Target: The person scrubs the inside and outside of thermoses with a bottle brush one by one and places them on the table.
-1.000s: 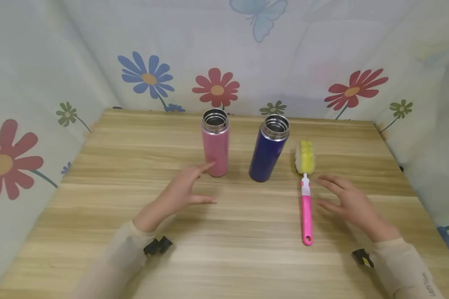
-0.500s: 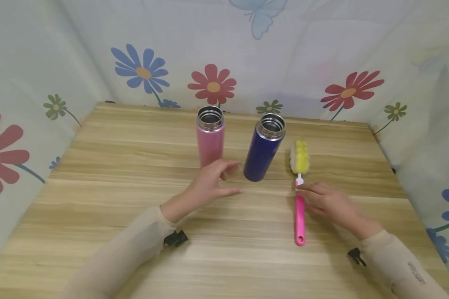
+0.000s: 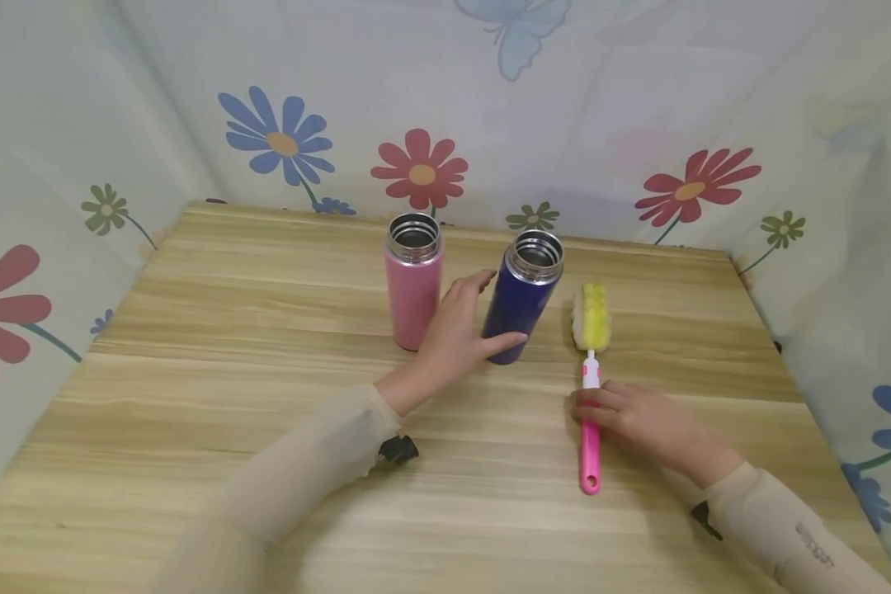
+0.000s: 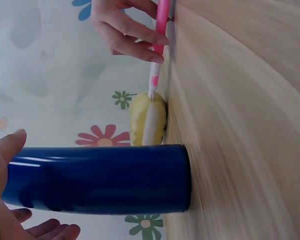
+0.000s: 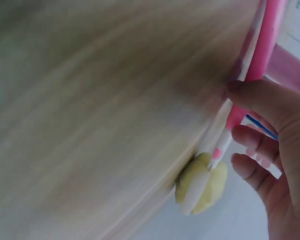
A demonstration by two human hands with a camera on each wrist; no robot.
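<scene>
A dark blue bottle (image 3: 518,304) with an uncovered steel mouth stands on the wooden table. My left hand (image 3: 454,338) is at its left side, thumb across the front and fingers behind, spread apart; in the left wrist view a gap shows between the fingers and the bottle wall. To the right lies a bottle brush (image 3: 590,450) with a pink handle and a yellow-and-white sponge head (image 3: 591,318). My right hand (image 3: 649,421) pinches its handle near the white neck, thumb on one side and fingers on the other (image 5: 250,135).
A pink bottle (image 3: 413,301), also uncovered, stands upright left of the blue one, close behind my left wrist. A pale curtain (image 3: 564,124) with printed flowers borders the back and sides of the table (image 3: 193,363).
My left hand has moved right, past the pink bottle to the blue one. My right hand has moved left onto the brush handle and taken hold of it.
</scene>
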